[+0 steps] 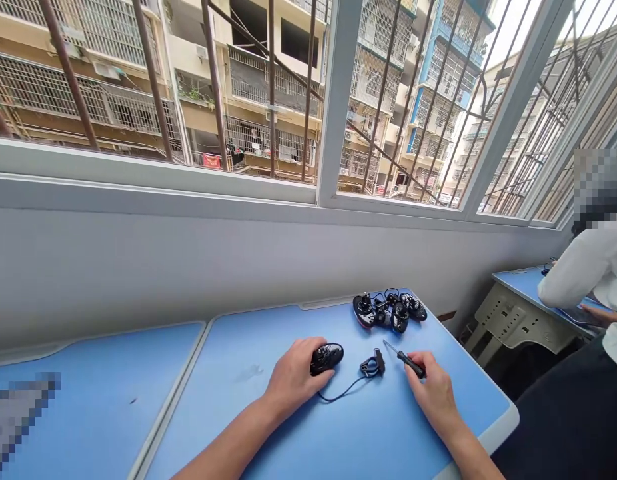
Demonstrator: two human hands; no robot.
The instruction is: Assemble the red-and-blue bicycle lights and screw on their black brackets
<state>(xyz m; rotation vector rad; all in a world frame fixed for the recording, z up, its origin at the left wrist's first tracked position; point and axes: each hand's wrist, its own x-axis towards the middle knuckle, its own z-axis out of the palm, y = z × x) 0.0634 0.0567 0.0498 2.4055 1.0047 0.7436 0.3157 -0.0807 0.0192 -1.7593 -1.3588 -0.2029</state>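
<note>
My left hand (301, 372) is closed round the left end of a black mouse-shaped device (328, 358) on the blue table. A thin black cable runs from near that hand to a small black clip-like part (372, 364), which lies between my two hands. In my right hand (435, 387) is a screwdriver (411, 363) with a black handle, its metal shaft pointing up and to the left, toward the space above the clip-like part. Several black devices with cables (388, 312) lie bunched at the table's back right corner.
A second blue table (88, 393) adjoins on the left, with a seam between them. A wall and barred windows stand behind. At the right, a person in a white top (596, 267) is beside another blue table (526, 281).
</note>
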